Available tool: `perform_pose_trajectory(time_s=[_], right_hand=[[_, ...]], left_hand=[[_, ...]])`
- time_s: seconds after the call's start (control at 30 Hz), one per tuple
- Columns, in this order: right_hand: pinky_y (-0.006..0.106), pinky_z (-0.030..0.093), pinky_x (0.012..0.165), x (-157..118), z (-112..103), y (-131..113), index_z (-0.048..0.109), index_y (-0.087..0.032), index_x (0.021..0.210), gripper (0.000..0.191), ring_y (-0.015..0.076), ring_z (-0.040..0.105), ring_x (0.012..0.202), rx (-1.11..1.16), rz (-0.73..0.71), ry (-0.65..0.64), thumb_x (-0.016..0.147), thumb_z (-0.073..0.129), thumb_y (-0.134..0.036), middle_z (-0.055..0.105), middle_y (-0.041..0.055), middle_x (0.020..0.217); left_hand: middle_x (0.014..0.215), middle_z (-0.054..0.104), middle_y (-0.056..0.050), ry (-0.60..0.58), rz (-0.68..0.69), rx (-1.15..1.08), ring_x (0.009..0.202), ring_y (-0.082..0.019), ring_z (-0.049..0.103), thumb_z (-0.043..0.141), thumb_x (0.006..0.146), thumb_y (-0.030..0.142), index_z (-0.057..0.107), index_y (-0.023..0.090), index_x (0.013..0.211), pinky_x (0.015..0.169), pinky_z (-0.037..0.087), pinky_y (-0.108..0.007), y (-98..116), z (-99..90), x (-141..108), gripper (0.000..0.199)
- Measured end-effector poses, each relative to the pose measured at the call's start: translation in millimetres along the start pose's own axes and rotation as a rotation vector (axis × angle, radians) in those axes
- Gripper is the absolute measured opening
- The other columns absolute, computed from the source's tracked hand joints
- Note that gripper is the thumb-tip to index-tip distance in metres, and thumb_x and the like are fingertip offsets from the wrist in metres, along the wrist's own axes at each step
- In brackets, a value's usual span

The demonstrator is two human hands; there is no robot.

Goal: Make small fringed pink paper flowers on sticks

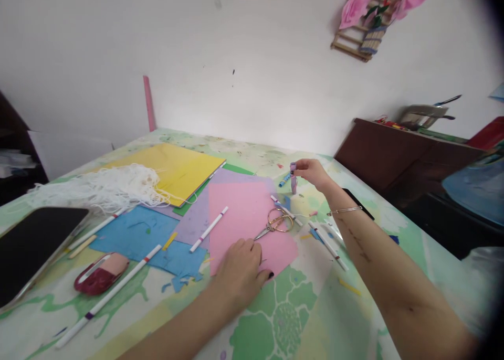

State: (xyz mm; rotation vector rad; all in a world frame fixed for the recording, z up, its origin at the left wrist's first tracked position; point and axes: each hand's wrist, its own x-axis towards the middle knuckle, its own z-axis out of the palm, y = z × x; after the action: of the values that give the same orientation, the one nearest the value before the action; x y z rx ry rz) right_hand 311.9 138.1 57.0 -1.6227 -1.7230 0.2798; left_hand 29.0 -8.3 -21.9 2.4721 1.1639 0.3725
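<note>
- Pinching a slim purple piece [293,186] upright in right hand [314,173], beyond scissors [269,226]
- Resting left hand [239,263] on pink paper [246,208], thumb apart from fingers

Before your left fingers [256,251], scissors [270,227] lie on a paper sheet [242,205]; left of these fingers lies a phone [37,247].

We see a black-screened device [37,250] at left. Wooden rack [352,54] with pink flowers [355,6] on white wall [252,40]; we also note dark-red cabinet [388,158], right.
</note>
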Motion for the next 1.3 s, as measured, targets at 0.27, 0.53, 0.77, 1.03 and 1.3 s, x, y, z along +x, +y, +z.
perform_pose_trajectory(time_s=[0.27, 0.53, 0.77, 1.03, 1.3], right_hand=[[0.027, 0.047, 0.058, 10.0, -1.5, 4.7, 0.067, -0.012, 0.081, 0.025, 0.0176, 0.062, 0.066, 0.072, 0.072, 0.142, 0.061, 0.066, -0.027, 0.069, 0.0063, 0.073], [0.027, 0.045, 0.056, 8.8, 2.9, 7.0, 0.065, -0.013, 0.082, 0.027, 0.0151, 0.058, 0.063, 0.023, 0.094, 0.172, 0.061, 0.065, -0.03, 0.068, 0.0052, 0.073], [0.025, 0.044, 0.056, 3.9, 2.3, 8.4, 0.063, -0.013, 0.087, 0.028, 0.0138, 0.058, 0.062, -0.026, 0.071, 0.136, 0.064, 0.062, -0.029, 0.069, 0.005, 0.075], [0.026, 0.043, 0.058, 1.6, -3.5, 7.8, 0.06, -0.019, 0.102, 0.038, 0.0137, 0.055, 0.059, -0.163, 0.035, 0.166, 0.066, 0.063, -0.029, 0.066, 0.0008, 0.07], [0.026, 0.04, 0.062, 7.9, -5.5, -1.5, 0.063, -0.017, 0.089, 0.028, 0.0146, 0.054, 0.062, -0.324, -0.003, 0.219, 0.064, 0.066, -0.029, 0.063, 0.0012, 0.071]], left_hand=[[0.089, 0.059, -0.009, -0.004, 0.009, 0.003, 0.084, -0.024, 0.052, 0.058, 0.078, 0.031, 0.055, 0.015, 0.079, 0.072, 0.041, -0.035, -0.2, -1.8, 1.6, 0.016], [0.09, 0.059, -0.008, -0.012, -0.001, 0.004, 0.084, -0.023, 0.052, 0.058, 0.078, 0.032, 0.054, 0.016, 0.079, 0.072, 0.041, -0.034, 0.0, -2.9, 1.1, 0.016], [0.089, 0.059, -0.009, -0.01, 0.017, 0.01, 0.084, -0.024, 0.052, 0.058, 0.079, 0.032, 0.054, 0.016, 0.079, 0.072, 0.041, -0.035, -0.2, -3.2, 1.5, 0.016], [0.09, 0.059, -0.008, -0.013, 0.015, 0.016, 0.085, -0.023, 0.052, 0.057, 0.079, 0.032, 0.054, 0.016, 0.079, 0.073, 0.041, -0.034, -0.1, -2.8, 1.6, 0.016], [0.09, 0.059, -0.008, -0.027, 0.011, 0.014, 0.085, -0.023, 0.052, 0.056, 0.079, 0.032, 0.053, 0.017, 0.079, 0.072, 0.041, -0.034, 1.1, -5.3, 0.9, 0.015]])
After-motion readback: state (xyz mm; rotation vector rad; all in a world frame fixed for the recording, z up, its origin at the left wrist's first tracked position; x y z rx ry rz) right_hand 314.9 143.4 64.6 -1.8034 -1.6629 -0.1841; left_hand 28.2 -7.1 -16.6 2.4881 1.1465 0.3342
